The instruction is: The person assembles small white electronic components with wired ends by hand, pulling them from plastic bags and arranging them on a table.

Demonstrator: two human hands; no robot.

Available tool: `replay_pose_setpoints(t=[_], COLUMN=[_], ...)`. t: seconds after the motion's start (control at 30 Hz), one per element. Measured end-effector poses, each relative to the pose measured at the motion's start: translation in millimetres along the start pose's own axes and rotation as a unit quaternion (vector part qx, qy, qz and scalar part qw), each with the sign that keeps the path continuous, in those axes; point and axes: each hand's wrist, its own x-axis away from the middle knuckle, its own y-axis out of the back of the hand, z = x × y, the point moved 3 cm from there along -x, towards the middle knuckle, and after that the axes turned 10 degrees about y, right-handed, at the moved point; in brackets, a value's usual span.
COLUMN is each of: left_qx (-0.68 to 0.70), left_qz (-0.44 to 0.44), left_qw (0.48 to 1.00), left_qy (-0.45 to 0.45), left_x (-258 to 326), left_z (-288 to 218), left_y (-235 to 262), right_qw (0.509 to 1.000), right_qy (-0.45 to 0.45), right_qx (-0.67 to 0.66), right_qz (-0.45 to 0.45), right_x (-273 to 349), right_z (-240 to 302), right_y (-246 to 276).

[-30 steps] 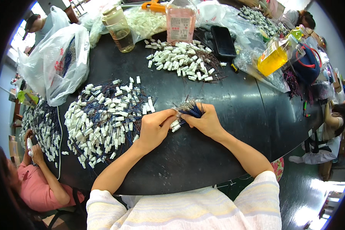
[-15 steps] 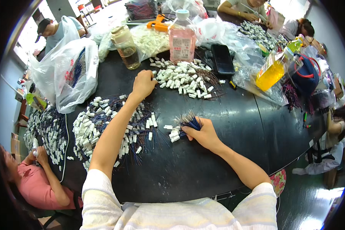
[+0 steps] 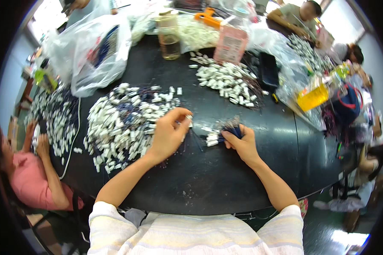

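My right hand [image 3: 245, 145] is wrapped round a bundle of dark blue wires [image 3: 231, 126]. Bare-looking tips stick up from the bundle, and white plastic connectors [image 3: 212, 137] poke out at its left side. Just left of it, my left hand [image 3: 171, 135] pinches a small white connector [image 3: 189, 119] between thumb and fingertips; the fingers partly hide it. Under and beside my left wrist spreads a large heap of wired white connectors [image 3: 117, 123]. Beyond both hands lies a smaller pile of white connectors with brownish wires [image 3: 227, 80].
Along the far side of the black table [image 3: 225, 180] stand a bottle of pale liquid [image 3: 169, 40], a pink-labelled bottle [image 3: 231, 42], a dark phone [image 3: 268, 70] and a white plastic bag [image 3: 102, 55]. A yellow bottle [image 3: 312, 98] lies at right. Co-workers sit around, one in pink [image 3: 38, 180] at left.
My left hand has come back from the smaller pile toward my right hand, now pinching a white connector. My right hand keeps its bundle. The whole view has shifted somewhat.
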Motion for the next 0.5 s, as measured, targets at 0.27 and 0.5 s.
replay_pose_setpoints(t=[0.27, 0.5], left_qx=[0.111, 0.132], left_qz=[0.116, -0.219], left_qw=[0.985, 0.967], left_qy=[0.055, -0.008], left_x=[67, 65], left_z=[1, -17], left_y=[19, 119], right_qw=[0.999, 0.97], right_qy=[-0.02, 0.153], right_qx=[0.032, -0.023], right_qz=[0.032, 0.187], right_x=[-24, -91], right_z=[39, 69], right_y=[-39, -162])
